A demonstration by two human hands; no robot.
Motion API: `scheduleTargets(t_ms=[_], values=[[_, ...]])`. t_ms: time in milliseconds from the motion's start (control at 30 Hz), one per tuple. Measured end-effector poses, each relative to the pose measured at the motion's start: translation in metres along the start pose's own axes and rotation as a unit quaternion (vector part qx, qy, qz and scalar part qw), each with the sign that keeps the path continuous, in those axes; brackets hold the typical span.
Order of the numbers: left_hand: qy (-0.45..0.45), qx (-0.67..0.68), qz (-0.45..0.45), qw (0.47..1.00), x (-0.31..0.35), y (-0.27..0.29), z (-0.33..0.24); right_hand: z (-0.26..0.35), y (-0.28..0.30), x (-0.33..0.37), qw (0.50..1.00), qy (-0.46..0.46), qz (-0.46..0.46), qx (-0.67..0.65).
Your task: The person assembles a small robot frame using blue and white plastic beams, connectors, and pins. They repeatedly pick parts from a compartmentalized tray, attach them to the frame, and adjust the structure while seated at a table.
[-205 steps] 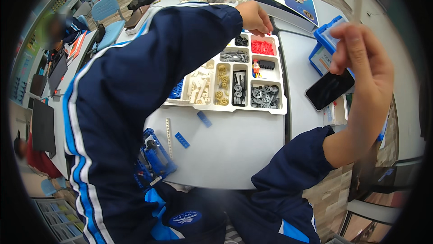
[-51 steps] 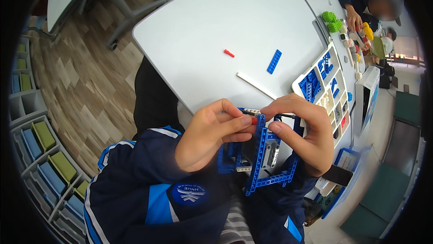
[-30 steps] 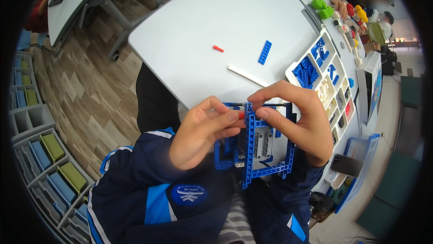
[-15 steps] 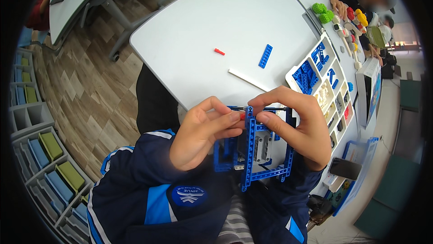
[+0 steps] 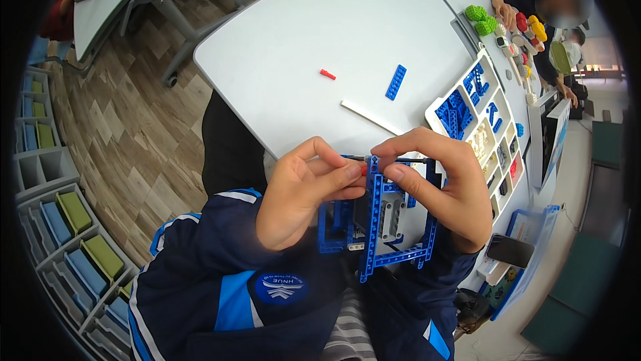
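Note:
Over my lap I hold a blue building-block frame [image 5: 371, 227] made of holed beams, with grey parts [image 5: 392, 219] inside it and a black axle [image 5: 412, 160] across its top. My right hand [image 5: 449, 184] is closed on the frame's top corner, thumb and forefinger gripping the long upright beam. My left hand [image 5: 302, 191] is closed in a pinch at the beam's other side. Its fingertips press a small red peg [image 5: 364, 169] against the beam; most of the peg is hidden by the fingers.
On the white table [image 5: 294, 47] lie a red peg [image 5: 327, 75], a blue plate [image 5: 396, 82] and a white strip [image 5: 370, 117]. A sorting tray [image 5: 491, 151] with blue, white and other pieces stands at the right. Beyond it another person's hand [image 5: 505, 14] is near coloured blocks [image 5: 481, 21].
Both hands and the frame stay nearly in place, with the pinch at the red peg unchanged. At the far right, the other person's arm and a white box have shifted slightly.

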State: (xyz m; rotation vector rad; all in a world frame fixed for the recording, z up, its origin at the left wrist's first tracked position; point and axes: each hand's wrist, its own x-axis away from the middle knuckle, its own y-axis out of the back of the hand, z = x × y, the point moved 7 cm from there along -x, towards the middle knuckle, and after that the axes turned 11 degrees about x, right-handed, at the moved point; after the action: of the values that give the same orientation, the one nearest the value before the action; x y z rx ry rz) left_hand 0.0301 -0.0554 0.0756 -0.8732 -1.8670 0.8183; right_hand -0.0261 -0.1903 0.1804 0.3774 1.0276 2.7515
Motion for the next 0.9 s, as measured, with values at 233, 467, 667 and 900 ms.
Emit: scheduleTargets(t_ms=[233,467,667,900], values=[[-0.019,-0.038,-0.007,0.999,0.003,0.009,-0.001,0.001,0.000,-0.001,1.000,0.015,0.002,-0.003],[-0.306,-0.281,-0.071,0.907,0.022,0.003,-0.064,0.014,0.008,0.015,0.968,0.164,-0.177,0.070],[-0.456,-0.358,0.098,0.809,0.055,-0.053,-0.069,0.047,0.008,0.039,0.920,0.257,-0.286,0.081],[-0.436,-0.405,0.263,0.759,0.027,-0.120,-0.040,0.027,0.022,0.076,0.941,0.163,-0.242,0.170]])
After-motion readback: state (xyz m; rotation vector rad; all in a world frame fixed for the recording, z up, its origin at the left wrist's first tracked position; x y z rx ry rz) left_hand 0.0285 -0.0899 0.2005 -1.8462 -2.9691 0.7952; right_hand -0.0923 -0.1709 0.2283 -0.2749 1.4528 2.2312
